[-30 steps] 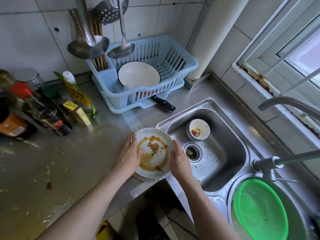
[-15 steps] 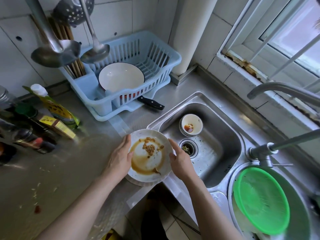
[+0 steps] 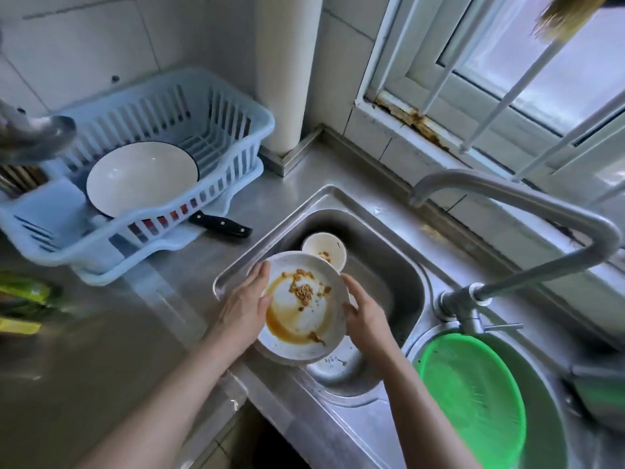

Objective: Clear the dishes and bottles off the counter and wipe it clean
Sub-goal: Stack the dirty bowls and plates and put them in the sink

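The dirty plate has moved since the earlier pictures: it was above the edge of the counter, and now it is hanging over the sink.

In the head view, the left hand is gripping the left rim of the plate, with the fingers curled around it. The right hand is gripping the right rim in the same way. Brown sauce and food bits are lying between the two sets of fingers. A small bowl is standing in the sink just beyond the fingertips, partly hidden by the plate.

I judge that the step in hand is clearing the dishes. The next move is asking for a slow lowering beside the small bowl, keeping the plate level so the sauce is not spilling.
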